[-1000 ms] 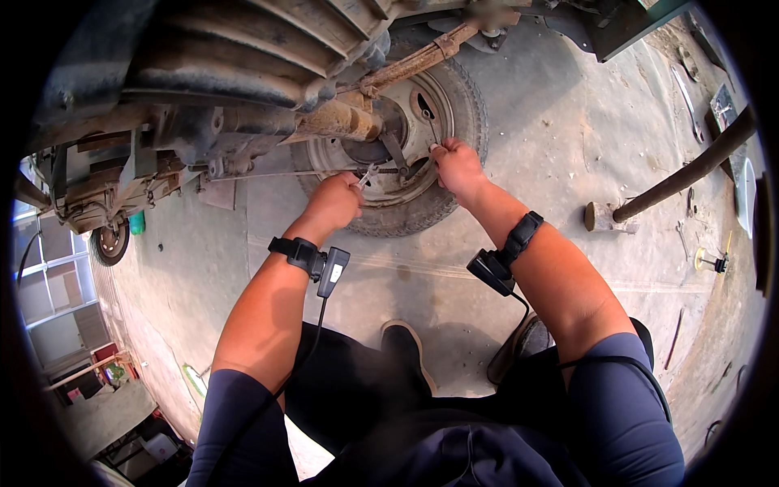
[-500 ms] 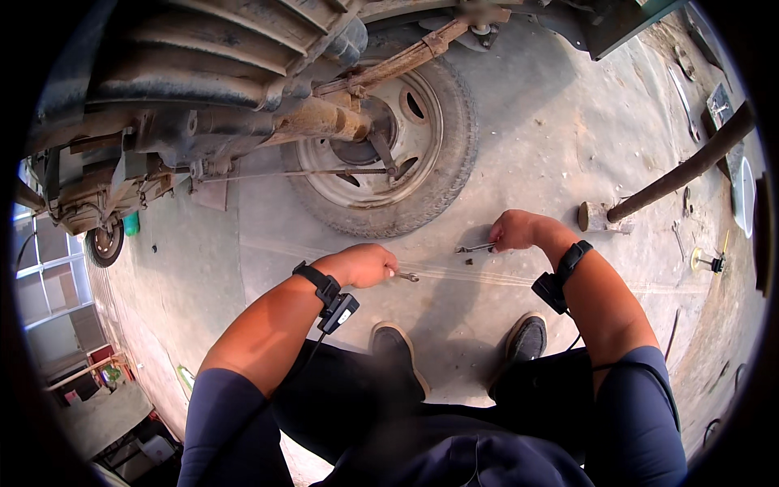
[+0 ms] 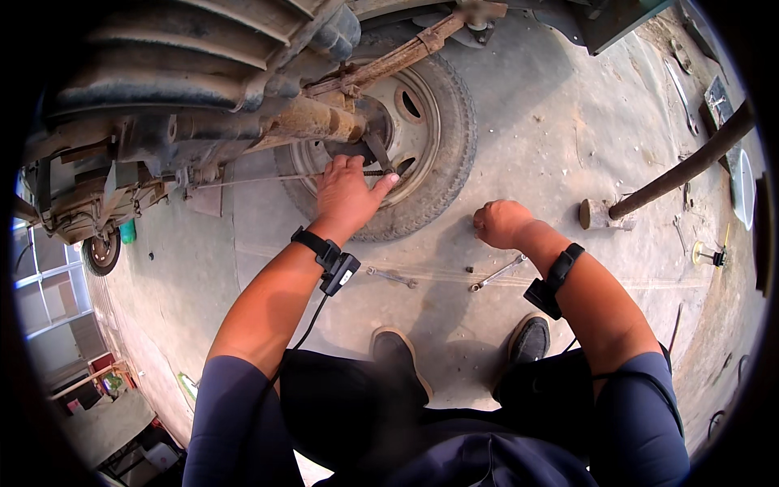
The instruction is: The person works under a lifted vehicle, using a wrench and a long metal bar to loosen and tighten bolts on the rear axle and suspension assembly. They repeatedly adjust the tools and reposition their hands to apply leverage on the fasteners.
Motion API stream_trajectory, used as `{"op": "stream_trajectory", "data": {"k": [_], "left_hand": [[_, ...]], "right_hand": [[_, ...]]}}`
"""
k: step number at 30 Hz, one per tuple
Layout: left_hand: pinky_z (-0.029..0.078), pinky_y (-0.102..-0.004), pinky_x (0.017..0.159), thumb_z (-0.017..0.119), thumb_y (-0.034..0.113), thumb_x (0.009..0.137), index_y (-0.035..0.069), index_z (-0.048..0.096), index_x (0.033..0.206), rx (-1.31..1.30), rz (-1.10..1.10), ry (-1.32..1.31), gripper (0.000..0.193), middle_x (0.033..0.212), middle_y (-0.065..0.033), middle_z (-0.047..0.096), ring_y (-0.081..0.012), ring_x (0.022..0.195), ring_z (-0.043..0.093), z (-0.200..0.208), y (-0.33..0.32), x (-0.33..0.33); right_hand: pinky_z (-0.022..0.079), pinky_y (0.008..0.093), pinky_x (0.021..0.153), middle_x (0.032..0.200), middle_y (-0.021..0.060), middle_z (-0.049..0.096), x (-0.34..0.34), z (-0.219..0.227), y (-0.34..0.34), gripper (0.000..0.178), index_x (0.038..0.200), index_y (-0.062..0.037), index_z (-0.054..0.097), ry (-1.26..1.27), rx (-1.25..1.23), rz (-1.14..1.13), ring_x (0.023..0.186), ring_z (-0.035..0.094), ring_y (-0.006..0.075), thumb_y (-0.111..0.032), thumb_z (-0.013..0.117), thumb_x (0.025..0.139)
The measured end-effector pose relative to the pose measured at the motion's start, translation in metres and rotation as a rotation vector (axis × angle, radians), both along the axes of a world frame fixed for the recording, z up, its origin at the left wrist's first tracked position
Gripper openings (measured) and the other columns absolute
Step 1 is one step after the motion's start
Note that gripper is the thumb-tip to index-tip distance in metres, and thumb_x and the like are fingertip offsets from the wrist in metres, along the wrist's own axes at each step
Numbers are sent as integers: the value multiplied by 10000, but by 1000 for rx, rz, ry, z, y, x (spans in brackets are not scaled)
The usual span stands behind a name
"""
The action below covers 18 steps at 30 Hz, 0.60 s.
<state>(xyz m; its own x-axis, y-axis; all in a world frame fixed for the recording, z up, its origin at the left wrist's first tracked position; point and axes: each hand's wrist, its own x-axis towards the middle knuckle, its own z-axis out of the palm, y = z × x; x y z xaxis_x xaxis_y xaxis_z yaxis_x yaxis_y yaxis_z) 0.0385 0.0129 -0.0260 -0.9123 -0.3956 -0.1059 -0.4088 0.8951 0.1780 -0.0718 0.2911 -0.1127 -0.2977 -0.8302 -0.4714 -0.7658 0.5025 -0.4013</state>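
My left hand [image 3: 347, 193] is at the threaded end of a thin rod [image 3: 280, 178], in front of the wheel [image 3: 442, 150]. Its thumb stretches away from the fingers, whose tips are partly hidden; I see no firm hold on the rod. To the right, my right hand [image 3: 501, 224] hovers over the floor with curled fingers, and whatever may be inside is hidden. One wrench [image 3: 392, 277] lies on the concrete below my left hand. Another wrench [image 3: 499, 273] lies below my right hand, with a small dark piece, perhaps a nut [image 3: 469, 269], beside it.
A rusty axle [image 3: 316, 122] and leaf spring [image 3: 406, 55] hang overhead at the upper left. On the right, a bar [image 3: 690, 170] slants up beside a wood block [image 3: 596, 215]. A large wrench [image 3: 682, 93] and a white basin [image 3: 742, 191] lie farther right.
My left hand has let go of its wrench and moved up to the rod by the wheel. The wrench from my right hand now lies on the floor; that hand has shifted slightly left and up.
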Motion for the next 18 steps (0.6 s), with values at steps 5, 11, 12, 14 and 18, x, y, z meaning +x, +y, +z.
{"op": "stream_trajectory", "data": {"k": [5, 11, 12, 14, 18], "left_hand": [[427, -457, 1005, 684, 559, 854, -19, 627, 1196, 33, 58, -92, 674, 1193, -200, 593, -379, 1170, 541, 5, 3, -14], [436, -466, 1000, 726, 520, 816, -17, 630, 1188, 53, 76, -9, 660, 1212, -201, 585, -384, 1183, 532, -7, 1, -16], [438, -466, 998, 735, 510, 808, -18, 630, 1186, 51, 73, -5, 658, 1214, -200, 584, -384, 1184, 532, -7, 1, -17], [442, -463, 999, 754, 490, 791, -19, 623, 1194, 50, 74, -4, 663, 1212, -201, 586, -382, 1184, 533, -7, 1, -17], [447, -454, 1006, 784, 454, 765, -20, 608, 1213, 69, 75, 23, 675, 1216, -208, 587, -382, 1185, 536, -9, -1, -17]], "right_hand": [[547, 452, 762, 888, 129, 711, -1, 23, -22, 171, 907, -89, 714, -143, -212, -101, 861, 676, 353, -193, 600, 834], [522, 447, 872, 1020, 183, 692, 14, 54, -89, 238, 1039, -53, 704, -213, -607, -482, 968, 658, 374, -192, 618, 866], [518, 446, 888, 1053, 191, 683, 14, 52, -98, 255, 1063, -47, 699, -204, -590, -502, 990, 653, 374, -191, 614, 872], [511, 443, 921, 1118, 207, 666, 12, 44, -116, 289, 1112, -34, 688, -192, -562, -537, 1033, 645, 373, -189, 606, 882], [505, 419, 962, 1201, 201, 653, 6, 34, -133, 332, 1184, -41, 679, -294, -543, -621, 1096, 631, 374, -151, 596, 882]]}}
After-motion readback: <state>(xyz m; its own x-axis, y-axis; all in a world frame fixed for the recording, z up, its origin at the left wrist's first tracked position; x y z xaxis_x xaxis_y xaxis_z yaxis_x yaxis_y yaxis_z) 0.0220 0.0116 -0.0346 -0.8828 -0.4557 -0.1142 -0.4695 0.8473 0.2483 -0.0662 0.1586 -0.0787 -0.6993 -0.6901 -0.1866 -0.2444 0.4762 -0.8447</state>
